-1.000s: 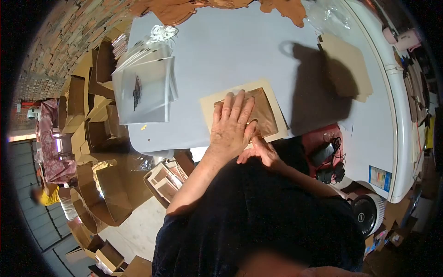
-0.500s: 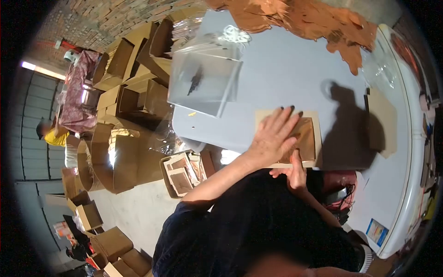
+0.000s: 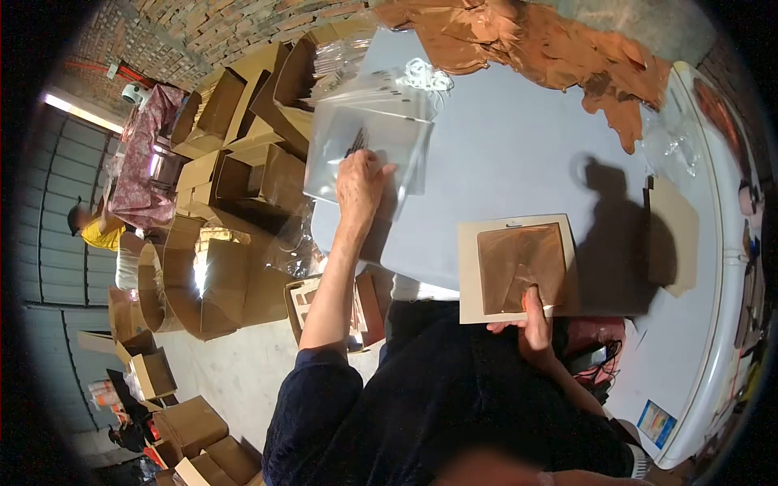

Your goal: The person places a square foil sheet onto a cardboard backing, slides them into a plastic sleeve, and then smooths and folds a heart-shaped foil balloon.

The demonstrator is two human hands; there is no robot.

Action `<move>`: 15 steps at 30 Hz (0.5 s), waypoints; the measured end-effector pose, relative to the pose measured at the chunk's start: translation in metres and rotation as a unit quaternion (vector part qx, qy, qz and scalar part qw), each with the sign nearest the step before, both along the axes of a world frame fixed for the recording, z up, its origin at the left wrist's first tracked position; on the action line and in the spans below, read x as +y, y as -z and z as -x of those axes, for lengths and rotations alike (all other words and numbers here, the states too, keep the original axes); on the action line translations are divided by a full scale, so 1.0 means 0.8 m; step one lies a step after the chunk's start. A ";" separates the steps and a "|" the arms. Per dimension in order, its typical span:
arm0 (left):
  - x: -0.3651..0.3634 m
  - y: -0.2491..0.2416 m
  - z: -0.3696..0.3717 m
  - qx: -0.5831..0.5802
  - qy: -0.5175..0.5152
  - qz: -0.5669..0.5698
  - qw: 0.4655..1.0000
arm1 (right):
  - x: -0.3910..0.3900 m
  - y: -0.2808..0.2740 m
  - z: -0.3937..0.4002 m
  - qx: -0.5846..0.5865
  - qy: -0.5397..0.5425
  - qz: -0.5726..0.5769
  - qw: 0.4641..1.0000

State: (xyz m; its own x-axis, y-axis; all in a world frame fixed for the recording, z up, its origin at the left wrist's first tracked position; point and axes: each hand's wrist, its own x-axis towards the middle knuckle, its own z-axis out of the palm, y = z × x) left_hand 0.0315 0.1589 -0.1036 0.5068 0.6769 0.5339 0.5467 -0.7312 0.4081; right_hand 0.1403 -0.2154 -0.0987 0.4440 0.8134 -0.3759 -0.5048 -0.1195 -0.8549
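My right hand (image 3: 535, 328) grips the lower edge of a square cream card (image 3: 470, 275), its thumb on top. A shiny copper-brown panel (image 3: 523, 251) covers the middle of the card, and a small metallic piece (image 3: 515, 224) sits at its top edge. At the left of the table my left hand (image 3: 359, 190) rests over a stack of clear plastic bags (image 3: 328, 150). Its fingers are curled at a small pile of thin dark strips (image 3: 356, 142); whatever lies under the fingertips is hidden.
A white cord bundle (image 3: 425, 75) and crumpled copper-brown sheeting (image 3: 535, 49) lie along the grey table's (image 3: 502, 146) far side. A tan card (image 3: 673, 235) is at right. Below the left arm stands a box of framed pieces (image 3: 369, 312). Cardboard boxes (image 3: 235, 283) and another person (image 3: 101, 231) are further left.
My left hand has left the card and reached up and left to the dark strips on the bags. The card has been raised and tilted toward me in my right hand.
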 end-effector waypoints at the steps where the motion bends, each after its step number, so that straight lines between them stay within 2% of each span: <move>1: 0.000 -0.001 0.000 -0.008 0.004 -0.003 1.000 | 0.002 0.000 -0.001 -0.009 -0.003 -0.004 1.000; 4: -0.001 -0.009 0.002 -0.021 -0.003 0.065 0.998 | 0.007 -0.007 -0.003 -0.014 -0.005 0.002 1.000; 7: 0.000 -0.009 0.003 -0.065 -0.003 0.055 0.996 | 0.009 -0.005 -0.007 -0.019 -0.010 -0.001 1.000; 13: 0.020 -0.006 0.002 0.000 -0.028 0.090 0.996 | 0.012 -0.009 -0.008 -0.032 -0.008 -0.018 0.999; 15: 0.021 -0.007 0.005 0.015 -0.031 0.043 0.999 | 0.012 -0.007 -0.009 -0.042 -0.008 -0.031 0.999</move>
State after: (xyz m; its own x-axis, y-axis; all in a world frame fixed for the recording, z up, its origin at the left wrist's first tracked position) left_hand 0.0274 0.1759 -0.0983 0.4774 0.7496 0.4585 0.6021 -0.6591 0.4507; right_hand 0.1478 -0.2059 -0.0932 0.4597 0.8408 -0.2860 -0.4288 -0.0718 -0.9005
